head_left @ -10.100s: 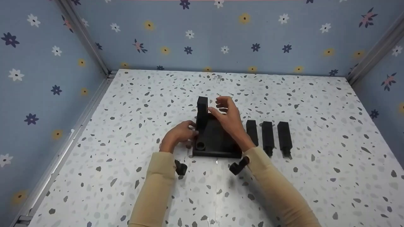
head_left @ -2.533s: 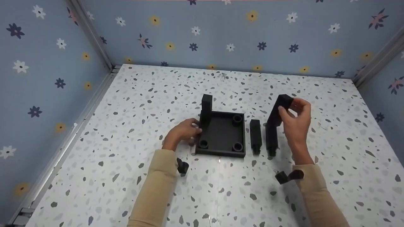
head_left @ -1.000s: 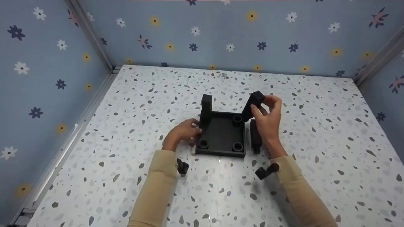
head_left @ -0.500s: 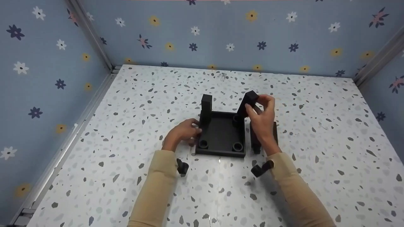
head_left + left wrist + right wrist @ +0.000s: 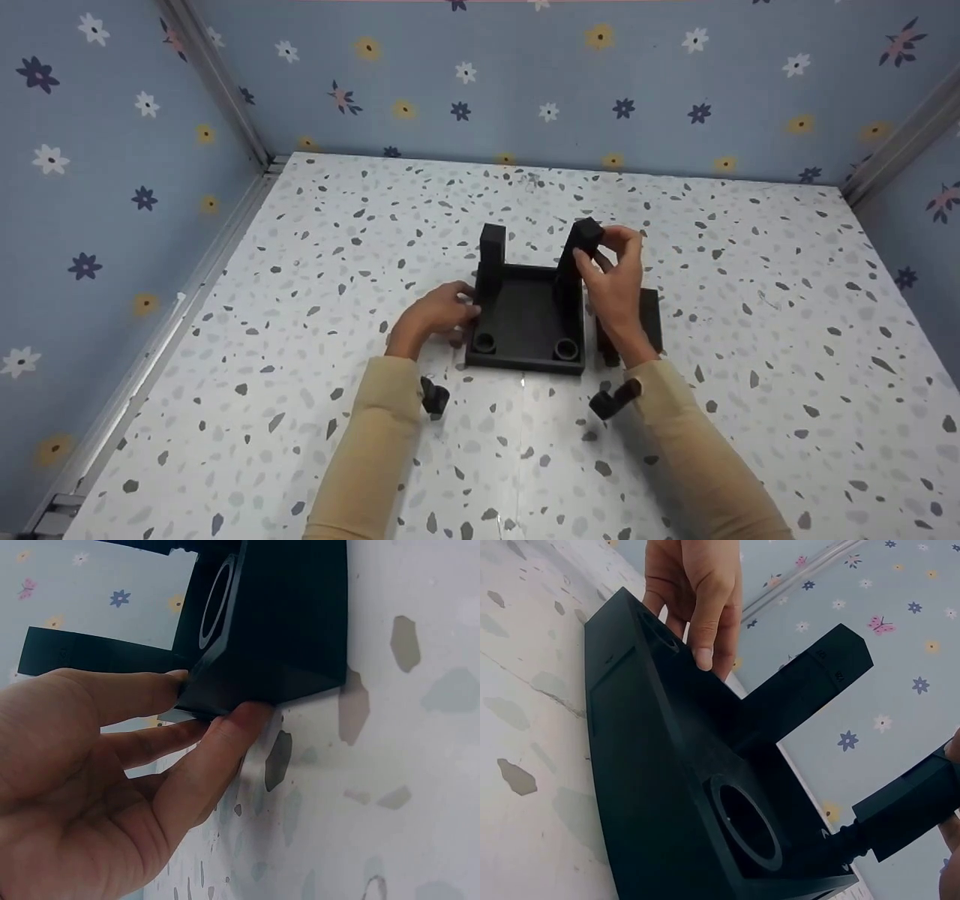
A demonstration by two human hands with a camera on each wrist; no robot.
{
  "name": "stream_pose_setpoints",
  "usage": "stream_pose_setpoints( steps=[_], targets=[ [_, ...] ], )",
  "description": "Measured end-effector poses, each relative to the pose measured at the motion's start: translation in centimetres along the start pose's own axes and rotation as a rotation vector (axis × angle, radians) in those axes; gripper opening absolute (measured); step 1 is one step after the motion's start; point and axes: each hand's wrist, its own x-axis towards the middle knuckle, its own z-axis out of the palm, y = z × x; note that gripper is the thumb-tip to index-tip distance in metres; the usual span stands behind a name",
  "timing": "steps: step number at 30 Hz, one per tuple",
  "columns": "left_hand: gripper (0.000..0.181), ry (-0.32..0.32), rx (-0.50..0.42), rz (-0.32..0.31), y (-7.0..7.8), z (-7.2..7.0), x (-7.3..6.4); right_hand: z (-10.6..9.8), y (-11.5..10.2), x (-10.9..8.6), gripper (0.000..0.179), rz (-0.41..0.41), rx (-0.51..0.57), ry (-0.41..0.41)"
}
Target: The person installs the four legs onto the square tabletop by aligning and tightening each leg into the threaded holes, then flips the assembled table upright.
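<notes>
A black square base [image 5: 525, 319] with a raised rim lies on the table, round sockets in its front corners [image 5: 565, 349]. A black square leg [image 5: 491, 251] stands upright at its back left corner. My left hand [image 5: 439, 311] pinches the base's left edge, thumb over the rim and fingers outside. With thumb and fingertips my right hand [image 5: 616, 289] holds another black leg [image 5: 576, 251], slightly tilted, over the back right corner. In the right wrist view this leg's threaded end [image 5: 847, 841] points down at that corner, whose socket is hidden.
Two more black legs lie on the speckled table right of the base: one [image 5: 649, 319] beside my right wrist, the other [image 5: 606, 349] partly hidden under it. Flowered blue panels [image 5: 525, 90] enclose the table at the back and sides.
Right hand has left the standing leg, picked up the rightmost of three lying legs and carried it left to the base's back right corner, bringing it more upright. Left hand stays at the edge.
</notes>
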Motion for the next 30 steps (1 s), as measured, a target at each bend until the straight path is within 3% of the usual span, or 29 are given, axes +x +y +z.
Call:
stream_pose_setpoints(
  steps=[14,23,30],
  targets=[
    [0.044,-0.017,-0.020,-0.010,0.05,0.04,0.09,0.06,0.49,-0.16,0.046,0.022,-0.043,-0.007],
    [0.043,-0.017,-0.014,-0.005,0.04,0.04,0.12,-0.06,0.45,-0.23,0.046,-0.003,-0.095,-0.025],
    [0.044,-0.028,-0.067,-0.019,0.16,0.11,-0.03,-0.03,0.34,-0.35,0.047,-0.026,-0.124,-0.056]
  ],
)
